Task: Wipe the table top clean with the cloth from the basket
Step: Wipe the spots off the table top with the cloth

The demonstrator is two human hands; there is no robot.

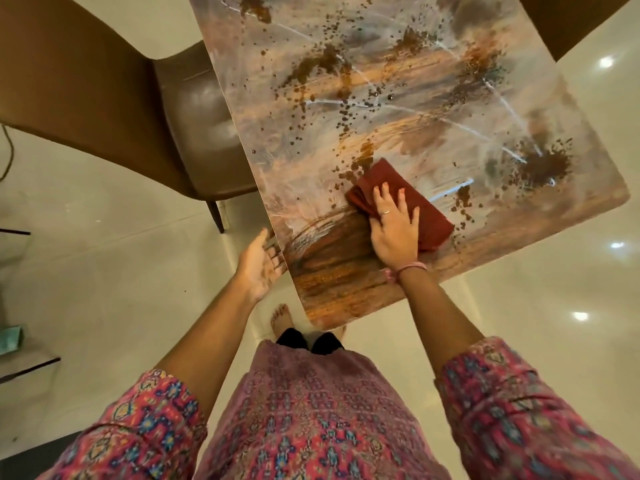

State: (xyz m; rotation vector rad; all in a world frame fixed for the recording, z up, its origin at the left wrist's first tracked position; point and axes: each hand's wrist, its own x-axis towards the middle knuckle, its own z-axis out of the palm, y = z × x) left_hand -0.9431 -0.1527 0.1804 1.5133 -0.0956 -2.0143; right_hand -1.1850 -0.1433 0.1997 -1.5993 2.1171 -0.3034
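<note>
A folded dark red cloth (412, 199) lies flat on the table top (398, 109), near its closer corner. My right hand (393, 225) presses on the cloth with fingers spread and straight. My left hand (258, 266) is held palm up with relaxed fingers just beside the table's left edge, holding nothing; brown specks show on its palm. Brown powder patches and scattered dark specks (543, 164) cover much of the marbled top. A smeared brown streak (329, 247) runs left of the cloth toward the edge.
A brown padded chair (138, 109) stands at the table's left side, its seat tucked partly under the top. Another brown chair back (568, 19) shows at the far right. A glossy white tiled floor (554, 323) surrounds the table. My bare feet stand below the near corner.
</note>
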